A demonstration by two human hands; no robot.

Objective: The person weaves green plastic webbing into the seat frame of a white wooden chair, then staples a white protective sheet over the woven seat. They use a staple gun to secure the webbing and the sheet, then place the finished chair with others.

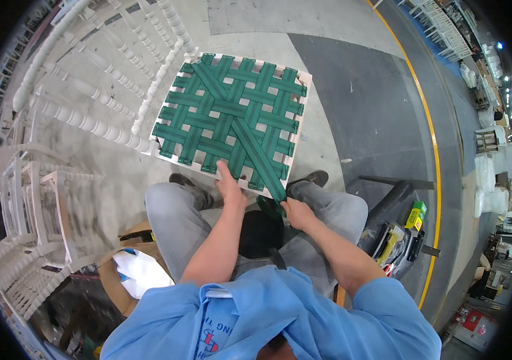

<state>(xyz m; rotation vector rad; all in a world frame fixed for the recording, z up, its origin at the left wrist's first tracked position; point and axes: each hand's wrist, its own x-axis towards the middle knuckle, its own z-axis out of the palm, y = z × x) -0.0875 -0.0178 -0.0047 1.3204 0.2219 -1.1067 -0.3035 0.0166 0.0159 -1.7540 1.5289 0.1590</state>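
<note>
Watching through the head view: I am looking down on a green woven seat point(198, 121), sitting just ahead of the left hand point(230, 189) and the right hand point(296, 214).
Chair: its white spindled back point(88, 125) is reaching away to the left of the seat.
Strap: one green strap point(259, 157) is lying over the weave, its long axis slanting from mid-seat to the near right corner.
Right hand: closed fingers are holding the strap by its end; this hand is sitting nearer.
Left hand: it is hovering or resting by the near edge, partly open, forefinger pointing forward; whether it is gripping anything, I cannot tell.
</note>
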